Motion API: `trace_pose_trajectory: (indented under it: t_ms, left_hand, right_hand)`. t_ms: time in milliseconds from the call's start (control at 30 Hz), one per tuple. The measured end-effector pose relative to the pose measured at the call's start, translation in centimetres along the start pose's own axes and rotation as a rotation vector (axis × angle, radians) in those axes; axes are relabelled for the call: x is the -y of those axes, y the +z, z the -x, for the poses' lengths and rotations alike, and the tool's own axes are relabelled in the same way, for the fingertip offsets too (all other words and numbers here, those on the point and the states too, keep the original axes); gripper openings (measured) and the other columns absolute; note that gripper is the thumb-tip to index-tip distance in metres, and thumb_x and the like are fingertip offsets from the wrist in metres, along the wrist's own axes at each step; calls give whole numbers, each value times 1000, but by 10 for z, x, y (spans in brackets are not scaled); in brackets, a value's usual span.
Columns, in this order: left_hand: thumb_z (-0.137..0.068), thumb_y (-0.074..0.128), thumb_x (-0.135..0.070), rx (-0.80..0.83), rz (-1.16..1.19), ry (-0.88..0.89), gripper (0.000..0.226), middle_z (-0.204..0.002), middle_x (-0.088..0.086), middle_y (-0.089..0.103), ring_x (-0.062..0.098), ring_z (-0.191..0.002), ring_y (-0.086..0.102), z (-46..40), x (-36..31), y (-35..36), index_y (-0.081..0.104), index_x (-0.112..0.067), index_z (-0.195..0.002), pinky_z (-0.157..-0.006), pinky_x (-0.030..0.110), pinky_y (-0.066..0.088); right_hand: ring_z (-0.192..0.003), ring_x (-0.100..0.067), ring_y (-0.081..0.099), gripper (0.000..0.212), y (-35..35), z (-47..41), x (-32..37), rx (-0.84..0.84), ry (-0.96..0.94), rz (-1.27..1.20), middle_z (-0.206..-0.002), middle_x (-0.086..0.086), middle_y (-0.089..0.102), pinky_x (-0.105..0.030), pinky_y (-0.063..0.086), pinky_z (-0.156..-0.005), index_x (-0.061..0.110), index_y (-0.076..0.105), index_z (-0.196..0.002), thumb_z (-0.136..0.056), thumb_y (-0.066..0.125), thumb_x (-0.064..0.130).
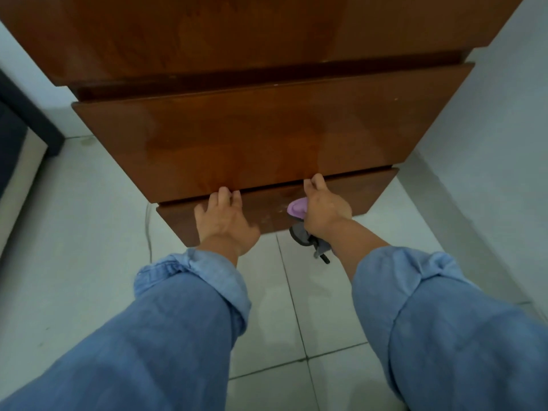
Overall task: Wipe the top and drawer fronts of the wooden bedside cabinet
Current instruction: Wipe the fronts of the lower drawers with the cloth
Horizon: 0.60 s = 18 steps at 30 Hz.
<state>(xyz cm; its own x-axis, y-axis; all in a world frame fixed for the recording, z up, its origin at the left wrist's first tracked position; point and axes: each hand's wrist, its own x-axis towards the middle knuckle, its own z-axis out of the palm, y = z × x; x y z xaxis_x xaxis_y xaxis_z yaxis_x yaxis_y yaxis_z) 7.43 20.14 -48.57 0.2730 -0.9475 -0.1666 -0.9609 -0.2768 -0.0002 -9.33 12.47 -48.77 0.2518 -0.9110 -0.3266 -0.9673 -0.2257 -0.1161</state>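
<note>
The wooden bedside cabinet (267, 31) fills the upper view, seen from above. Its upper drawer front (267, 137) is glossy brown. Below it sits the lower drawer front (364, 188), with pale smudges near its middle. My left hand (226, 222) lies on the lower drawer front, fingertips reaching into the gap under the upper drawer. My right hand (323, 209) holds a purple and grey cloth (298, 209) against the lower drawer while two fingertips hook into the same gap. Part of the cloth hangs below my wrist.
Pale floor tiles (296, 321) lie in front of the cabinet. A white wall (498, 129) stands close on the right. A dark piece of furniture (17, 120) is at the left edge, and a thin cable (147, 229) runs down by the cabinet's left corner.
</note>
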Motion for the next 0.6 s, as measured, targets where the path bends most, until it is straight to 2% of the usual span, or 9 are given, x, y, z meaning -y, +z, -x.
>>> trace_pose_trajectory:
  t_ms: [167, 300, 400, 500, 600]
  left_hand:
    - [-82, 44, -58, -17, -54, 25, 74, -128, 4, 36, 24, -120, 37, -3, 2, -7, 31, -19, -144, -97, 41, 30]
    - [-81, 42, -61, 13, -88, 33, 73, -125, 4, 39, 24, -118, 38, -4, 0, -12, 35, -20, -141, -95, 42, 30]
    - [-80, 42, -64, 13, -101, 21, 68, -120, 4, 43, 25, -114, 42, -5, -2, -16, 44, -20, -132, -94, 41, 32]
    - [-81, 40, -61, 26, -120, -15, 62, -115, 3, 47, 23, -110, 47, -2, -7, -22, 48, -20, -127, -94, 42, 31]
    - [-87, 40, -48, -66, -111, -1, 56, -123, 3, 47, 23, -115, 46, 4, -21, -19, 45, -18, -133, -100, 43, 29]
  right_hand:
    - [-116, -31, 53, 79, -11, 0, 0, 26, -35, 75, -158, 2, -8, -36, 49, -83, 16, 11, -150, -87, 57, 16]
    - [-121, -32, 50, 78, -18, 0, 1, 82, -56, 89, -158, 1, -7, -39, 49, -91, 14, 13, -150, -86, 59, 17]
    - [-124, -32, 47, 77, -24, -1, 2, 102, -72, 83, -156, -2, 1, -41, 48, -94, 13, 16, -149, -86, 59, 14]
    - [-128, -30, 44, 74, -25, 4, -11, 80, -106, -66, -152, -1, 17, -41, 44, -101, 17, 21, -149, -85, 58, 8]
    - [-118, -28, 51, 53, -20, 16, -38, -131, -123, -324, -142, -4, 35, -36, 44, -100, 17, 41, -140, -89, 55, 12]
